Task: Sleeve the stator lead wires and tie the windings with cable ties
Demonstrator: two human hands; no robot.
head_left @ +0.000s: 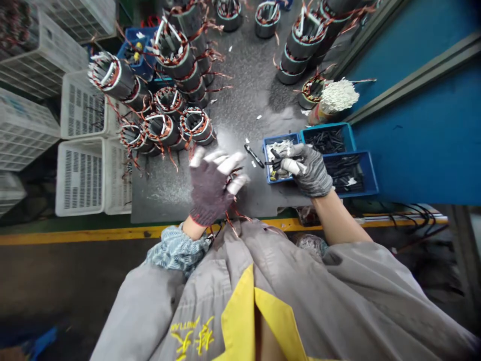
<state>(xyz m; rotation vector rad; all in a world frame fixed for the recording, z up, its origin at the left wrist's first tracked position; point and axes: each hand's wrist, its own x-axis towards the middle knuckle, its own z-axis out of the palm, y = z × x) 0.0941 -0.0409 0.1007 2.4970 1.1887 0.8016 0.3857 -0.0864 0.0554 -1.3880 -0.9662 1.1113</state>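
Note:
My right hand (308, 170), in a grey knit glove, is shut on several short black insulation sleeves (280, 163) above a small blue tray (280, 158). My left hand (212, 188), in a dark glove with white-taped fingertips, is blurred over the dark work surface (169, 195). Copper lead wires (235, 216) run below it, and what its fingers hold is hidden. The nearest electric motor stator (195, 125), with copper windings and loose leads, stands just beyond it. A small black tool (254, 155) lies between my hands.
Further stators (173, 50) stand in stacks across the work surface. Blue trays of black sleeves (349, 173) adjoin the small tray. A bundle of white sleeving (336, 95) stands at the back right. White crates (78, 175) line the left, and a blue panel (417, 135) rises on the right.

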